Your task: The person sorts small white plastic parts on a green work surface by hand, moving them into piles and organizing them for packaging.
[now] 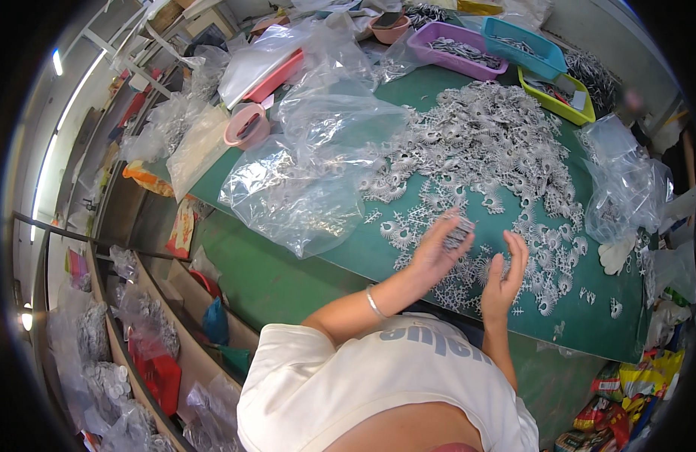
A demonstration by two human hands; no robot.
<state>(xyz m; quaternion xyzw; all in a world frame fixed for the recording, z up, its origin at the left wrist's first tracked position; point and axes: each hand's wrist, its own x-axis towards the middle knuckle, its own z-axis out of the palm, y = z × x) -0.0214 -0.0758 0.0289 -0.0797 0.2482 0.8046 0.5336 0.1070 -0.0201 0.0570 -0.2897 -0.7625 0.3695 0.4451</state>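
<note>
Pinching a small stack of grey metal parts [459, 232], the left hand [438, 252] works at frame centre; the right hand [506, 275] hovers open beside it. Beyond, a pile of parts [491, 143] covers the green table [288, 279], with clear bags [310, 181] left.

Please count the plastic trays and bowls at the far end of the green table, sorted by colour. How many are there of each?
Purple tray: 1
Blue tray: 1
Yellow-green tray: 1
Pink bowl: 2, the second by the purple tray
Total: 5
</note>
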